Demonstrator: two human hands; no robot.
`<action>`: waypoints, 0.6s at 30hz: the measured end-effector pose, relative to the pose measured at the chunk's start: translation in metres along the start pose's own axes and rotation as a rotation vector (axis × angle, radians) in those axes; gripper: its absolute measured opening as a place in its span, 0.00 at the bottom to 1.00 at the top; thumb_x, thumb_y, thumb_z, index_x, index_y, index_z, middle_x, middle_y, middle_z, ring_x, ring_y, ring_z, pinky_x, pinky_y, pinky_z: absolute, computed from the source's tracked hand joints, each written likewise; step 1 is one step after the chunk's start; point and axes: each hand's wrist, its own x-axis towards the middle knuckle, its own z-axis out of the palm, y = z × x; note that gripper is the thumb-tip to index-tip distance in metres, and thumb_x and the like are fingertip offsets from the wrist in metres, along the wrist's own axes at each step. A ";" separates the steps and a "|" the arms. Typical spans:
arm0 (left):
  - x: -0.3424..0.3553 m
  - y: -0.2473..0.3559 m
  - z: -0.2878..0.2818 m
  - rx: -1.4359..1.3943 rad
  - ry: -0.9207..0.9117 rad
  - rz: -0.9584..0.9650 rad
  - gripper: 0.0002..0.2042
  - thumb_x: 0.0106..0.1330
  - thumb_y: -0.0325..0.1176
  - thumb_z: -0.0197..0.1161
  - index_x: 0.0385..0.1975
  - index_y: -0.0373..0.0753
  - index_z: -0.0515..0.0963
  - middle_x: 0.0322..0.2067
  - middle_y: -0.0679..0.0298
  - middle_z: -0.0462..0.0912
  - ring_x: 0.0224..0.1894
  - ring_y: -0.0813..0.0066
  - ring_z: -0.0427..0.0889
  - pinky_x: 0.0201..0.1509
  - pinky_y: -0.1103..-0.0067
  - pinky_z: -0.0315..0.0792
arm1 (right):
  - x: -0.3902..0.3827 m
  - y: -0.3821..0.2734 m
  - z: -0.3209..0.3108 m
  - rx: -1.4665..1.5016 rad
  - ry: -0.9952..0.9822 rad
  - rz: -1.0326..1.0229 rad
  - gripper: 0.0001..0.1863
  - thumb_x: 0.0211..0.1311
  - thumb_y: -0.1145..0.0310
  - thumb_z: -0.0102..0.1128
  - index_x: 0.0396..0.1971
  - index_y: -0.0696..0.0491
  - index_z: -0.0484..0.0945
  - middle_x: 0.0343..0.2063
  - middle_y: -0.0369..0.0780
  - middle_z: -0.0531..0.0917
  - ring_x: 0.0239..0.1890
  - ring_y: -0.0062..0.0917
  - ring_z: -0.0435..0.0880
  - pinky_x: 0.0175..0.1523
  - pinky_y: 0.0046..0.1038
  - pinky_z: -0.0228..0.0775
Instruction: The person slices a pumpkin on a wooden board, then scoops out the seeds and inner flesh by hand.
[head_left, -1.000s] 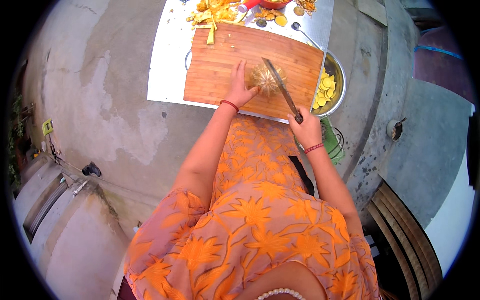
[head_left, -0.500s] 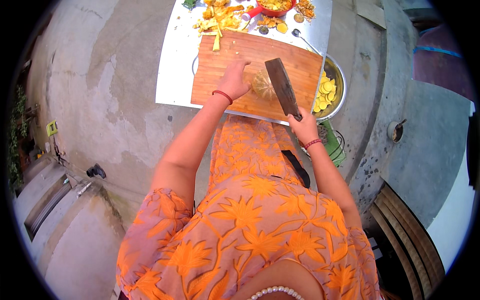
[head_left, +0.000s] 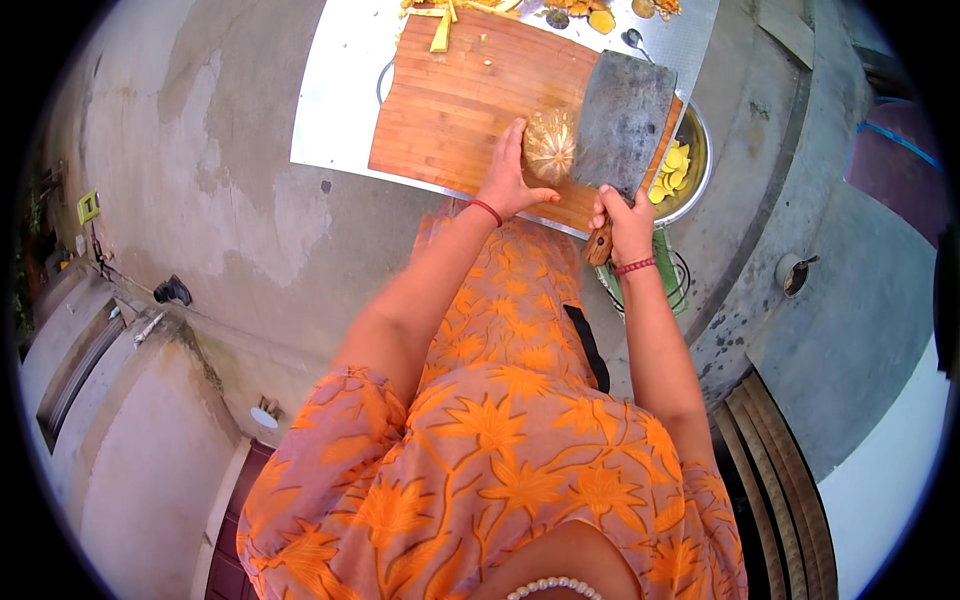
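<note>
A small ribbed, tan pumpkin (head_left: 549, 146) sits on the wooden cutting board (head_left: 450, 110). My left hand (head_left: 510, 180) is open at the pumpkin's left, fingers pointing up the board and thumb out along its lower side; whether it touches the skin, I cannot tell. My right hand (head_left: 625, 225) grips the wooden handle of a cleaver (head_left: 624, 120), whose broad, dark blade lies face-on just right of the pumpkin, over the board's right end.
A metal tray table (head_left: 330, 110) carries yellow strips (head_left: 439, 35), peel scraps (head_left: 670, 8) and a spoon (head_left: 633, 39). A steel bowl of yellow slices (head_left: 675, 165) is at the right. A green object with cords (head_left: 662, 285) sits below it. A small pot (head_left: 792, 275) stands farther right.
The cleaver has swung from angled over the pumpkin to broad face up at its right, with my right hand slightly higher. My left hand has come down and rightward, closer to the pumpkin.
</note>
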 end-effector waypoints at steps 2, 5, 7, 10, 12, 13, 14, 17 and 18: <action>-0.002 0.001 0.013 -0.012 0.121 -0.025 0.63 0.33 0.43 0.87 0.71 0.38 0.51 0.69 0.47 0.56 0.73 0.48 0.54 0.76 0.63 0.55 | 0.007 0.004 -0.001 -0.037 0.012 -0.047 0.05 0.64 0.72 0.61 0.31 0.57 0.76 0.20 0.35 0.79 0.18 0.18 0.76 0.24 0.23 0.69; 0.012 -0.006 0.013 -0.076 0.134 0.033 0.63 0.31 0.44 0.88 0.71 0.38 0.53 0.69 0.47 0.57 0.73 0.48 0.56 0.76 0.63 0.56 | 0.032 0.012 -0.015 -0.659 0.369 -0.348 0.13 0.59 0.68 0.64 0.42 0.58 0.79 0.22 0.40 0.82 0.25 0.27 0.84 0.33 0.32 0.74; 0.029 -0.006 0.004 -0.035 0.066 0.067 0.62 0.31 0.44 0.88 0.70 0.38 0.54 0.68 0.48 0.59 0.72 0.48 0.57 0.76 0.63 0.56 | 0.045 0.010 -0.021 -0.813 0.410 -0.362 0.15 0.59 0.67 0.64 0.44 0.56 0.79 0.25 0.43 0.84 0.28 0.32 0.85 0.36 0.34 0.75; 0.064 0.003 -0.012 -0.004 -0.072 0.134 0.60 0.31 0.44 0.88 0.68 0.37 0.58 0.66 0.49 0.64 0.69 0.48 0.62 0.74 0.63 0.60 | 0.072 0.014 -0.026 -0.948 0.464 -0.344 0.18 0.59 0.64 0.62 0.49 0.51 0.81 0.30 0.47 0.86 0.34 0.42 0.86 0.40 0.39 0.77; 0.091 0.011 -0.021 -0.021 -0.334 0.077 0.58 0.32 0.43 0.87 0.68 0.38 0.59 0.65 0.49 0.65 0.68 0.49 0.65 0.71 0.64 0.63 | 0.088 0.024 -0.020 -0.965 0.461 -0.287 0.18 0.59 0.64 0.61 0.50 0.50 0.81 0.30 0.47 0.86 0.34 0.43 0.86 0.40 0.39 0.77; 0.100 0.017 -0.023 0.023 -0.342 0.177 0.59 0.33 0.41 0.87 0.70 0.40 0.58 0.63 0.52 0.70 0.66 0.55 0.69 0.71 0.68 0.64 | 0.090 0.028 -0.014 -0.966 0.488 -0.243 0.17 0.58 0.64 0.61 0.48 0.50 0.81 0.29 0.48 0.86 0.34 0.45 0.86 0.40 0.40 0.77; 0.112 0.023 -0.025 0.041 -0.379 0.186 0.59 0.33 0.41 0.87 0.70 0.40 0.58 0.63 0.52 0.70 0.66 0.55 0.69 0.71 0.68 0.64 | 0.090 0.032 -0.012 -0.935 0.510 -0.221 0.17 0.58 0.64 0.61 0.48 0.50 0.81 0.29 0.48 0.86 0.34 0.45 0.86 0.40 0.40 0.77; 0.134 0.041 -0.024 0.216 -0.512 0.258 0.53 0.40 0.40 0.84 0.70 0.42 0.59 0.62 0.53 0.71 0.66 0.54 0.69 0.71 0.67 0.63 | 0.083 0.056 -0.015 -0.617 0.488 -0.309 0.11 0.57 0.66 0.61 0.37 0.54 0.80 0.24 0.49 0.83 0.30 0.47 0.84 0.38 0.41 0.75; 0.141 0.052 -0.019 0.228 -0.549 0.288 0.53 0.40 0.40 0.84 0.70 0.42 0.59 0.62 0.53 0.71 0.66 0.54 0.69 0.71 0.67 0.63 | 0.083 0.065 -0.016 -0.487 0.464 -0.262 0.10 0.56 0.67 0.61 0.35 0.56 0.78 0.23 0.49 0.82 0.29 0.47 0.83 0.37 0.42 0.73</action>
